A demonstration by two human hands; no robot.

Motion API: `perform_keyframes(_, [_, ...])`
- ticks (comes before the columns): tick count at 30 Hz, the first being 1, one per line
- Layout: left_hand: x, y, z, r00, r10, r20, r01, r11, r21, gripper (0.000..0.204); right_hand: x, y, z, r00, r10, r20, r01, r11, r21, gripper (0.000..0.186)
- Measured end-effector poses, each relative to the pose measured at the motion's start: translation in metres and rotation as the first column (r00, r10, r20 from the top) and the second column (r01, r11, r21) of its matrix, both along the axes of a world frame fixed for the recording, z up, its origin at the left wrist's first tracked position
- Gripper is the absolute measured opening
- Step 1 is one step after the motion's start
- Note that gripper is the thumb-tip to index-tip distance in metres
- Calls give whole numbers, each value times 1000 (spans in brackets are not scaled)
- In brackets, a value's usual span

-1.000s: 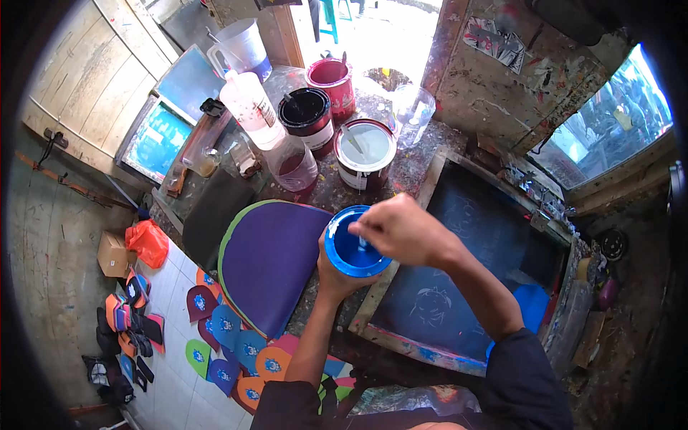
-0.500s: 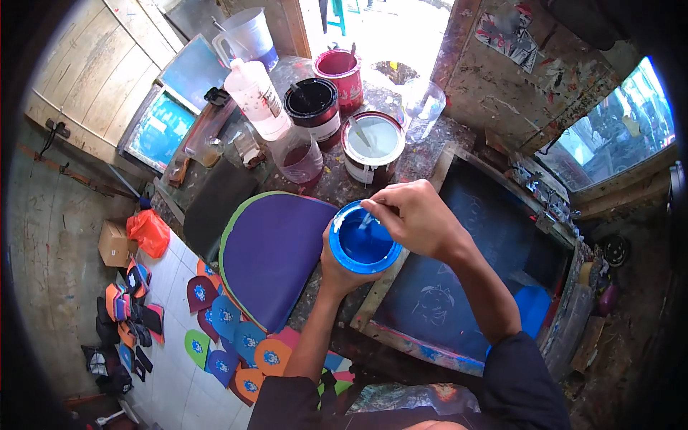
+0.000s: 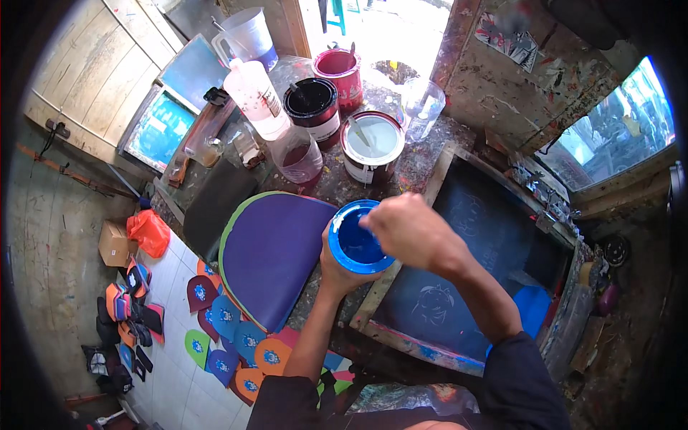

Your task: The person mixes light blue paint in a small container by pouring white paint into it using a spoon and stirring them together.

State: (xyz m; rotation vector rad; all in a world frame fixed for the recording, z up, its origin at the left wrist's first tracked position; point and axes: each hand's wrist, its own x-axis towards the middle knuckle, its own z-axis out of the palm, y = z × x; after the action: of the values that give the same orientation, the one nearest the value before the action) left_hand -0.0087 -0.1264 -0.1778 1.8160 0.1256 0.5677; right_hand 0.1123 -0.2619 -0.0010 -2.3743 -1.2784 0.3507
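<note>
Currently: left hand (image 3: 342, 266) clasping blue ink tub (image 3: 356, 237), right hand (image 3: 408, 231) closed around a hidden stirrer inside; mixing step, thorough blending judged next.

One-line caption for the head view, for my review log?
Left hand cups a blue paint tub while the right hand reaches into it, beside a framed printing screen.

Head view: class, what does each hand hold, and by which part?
Left hand cups the blue paint tub from below. Right hand dips into the tub; whatever it holds is hidden.
</note>
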Motion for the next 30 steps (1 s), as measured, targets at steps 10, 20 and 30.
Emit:
perform_keyframes(10, [-1,2,5,1000,-5,-7,6,1000,23,124,4,-1,15,956,-47,-291,153,923,354,35])
perform_keyframes(20, [0,0,0,1000,-5,-3,5,1000,23,125,1,-4,3,994,5,-109,1,998,59,23])
perform_keyframes(30, [-3,0,12,1000,-4,5,4,1000,-1,123,5,-9,22,927,-94,-363,241,890,387,19])
